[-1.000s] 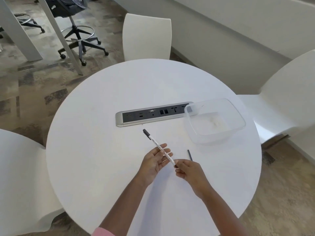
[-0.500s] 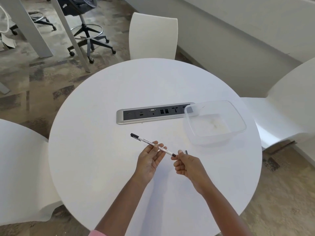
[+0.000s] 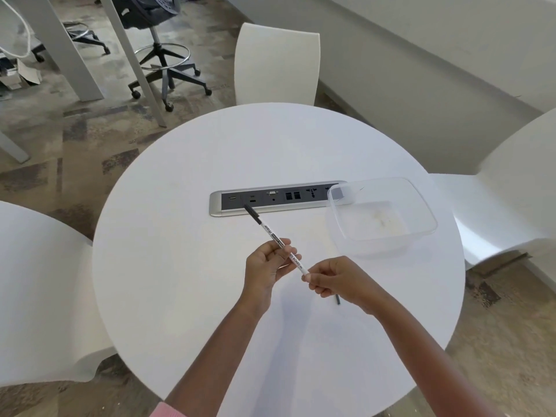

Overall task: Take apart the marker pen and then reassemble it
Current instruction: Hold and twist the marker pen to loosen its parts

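Note:
A thin white marker pen (image 3: pixel 272 236) with black lettering and a black far end slants above the round white table (image 3: pixel 186 224). My left hand (image 3: pixel 266 267) grips its barrel around the middle. My right hand (image 3: pixel 337 281) pinches the pen's near end between thumb and fingers; that end is hidden inside the fingers. A small dark loose piece (image 3: pixel 338 300) lies on the table just under my right hand, partly covered by it.
A clear plastic container (image 3: pixel 421 206) stands to the right. A silver socket strip (image 3: pixel 216 203) is set into the table's middle. White chairs (image 3: pixel 276 64) stand around the table, and a black office chair (image 3: pixel 162 58) is on the floor beyond.
The pen's far end has swung up and to the right, from pointing left to pointing at the socket strip. My right hand has closed over the pen's near end.

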Demonstrator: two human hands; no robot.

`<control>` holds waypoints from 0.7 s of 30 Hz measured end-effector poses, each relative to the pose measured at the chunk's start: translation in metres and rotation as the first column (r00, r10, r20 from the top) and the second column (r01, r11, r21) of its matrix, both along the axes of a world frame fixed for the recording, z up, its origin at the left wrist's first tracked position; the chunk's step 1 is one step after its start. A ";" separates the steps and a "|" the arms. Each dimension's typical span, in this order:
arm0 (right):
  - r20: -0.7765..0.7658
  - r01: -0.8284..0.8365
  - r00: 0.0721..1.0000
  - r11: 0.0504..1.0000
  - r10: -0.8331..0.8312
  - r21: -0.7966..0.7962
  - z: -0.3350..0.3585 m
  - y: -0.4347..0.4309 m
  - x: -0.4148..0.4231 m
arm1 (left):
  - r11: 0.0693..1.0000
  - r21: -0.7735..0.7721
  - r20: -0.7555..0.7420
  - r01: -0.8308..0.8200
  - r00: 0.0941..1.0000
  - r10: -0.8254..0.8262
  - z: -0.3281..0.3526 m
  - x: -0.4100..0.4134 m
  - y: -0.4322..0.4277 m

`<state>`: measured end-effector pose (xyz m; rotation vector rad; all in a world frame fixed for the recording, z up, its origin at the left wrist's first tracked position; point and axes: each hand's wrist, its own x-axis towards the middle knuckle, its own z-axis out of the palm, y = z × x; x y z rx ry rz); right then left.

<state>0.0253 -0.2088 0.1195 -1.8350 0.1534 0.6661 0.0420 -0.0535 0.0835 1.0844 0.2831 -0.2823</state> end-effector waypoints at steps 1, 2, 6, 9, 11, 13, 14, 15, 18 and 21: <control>0.001 -0.014 1.000 1.000 0.014 -0.026 0.000 0.001 0.000 | 1.000 0.003 0.005 0.007 1.000 -0.007 0.001 0.000 0.000; -0.005 -0.029 1.000 0.999 0.029 -0.044 0.001 0.002 0.001 | 1.000 0.004 0.009 0.021 1.000 -0.021 0.001 0.001 0.000; -0.040 -0.071 0.997 0.994 0.068 -0.082 0.005 0.006 0.001 | 0.984 -0.047 0.026 0.174 0.985 -0.173 0.004 0.001 0.001; -0.026 -0.067 0.998 0.990 0.064 -0.122 0.006 0.008 -0.001 | 0.972 -0.045 0.048 0.230 0.973 -0.228 0.007 0.001 0.003; 0.040 -0.029 0.999 0.984 0.037 -0.175 0.006 0.010 -0.002 | 0.984 -0.011 0.056 0.180 0.982 -0.180 0.010 0.001 0.003; 0.146 0.022 0.989 0.969 0.015 -0.246 0.006 0.011 -0.001 | 0.994 0.008 0.059 0.112 0.992 -0.112 0.013 0.001 0.000; 0.200 0.042 0.980 0.958 0.016 -0.282 0.006 0.012 0.000 | 0.997 0.010 0.063 0.083 0.995 -0.083 0.015 0.001 -0.002; 0.254 0.060 0.967 0.945 0.025 -0.321 0.006 0.013 0.000 | 0.998 0.010 0.068 0.056 0.996 -0.056 0.017 0.001 -0.004; 0.372 0.096 0.925 0.899 0.079 -0.428 0.007 0.014 -0.001 | 1.000 0.016 0.081 -0.024 0.996 0.023 0.022 0.001 -0.010; 0.467 0.139 0.873 0.848 0.138 -0.511 0.001 0.017 -0.002 | 0.993 0.019 0.055 -0.112 0.992 0.111 0.025 0.001 -0.016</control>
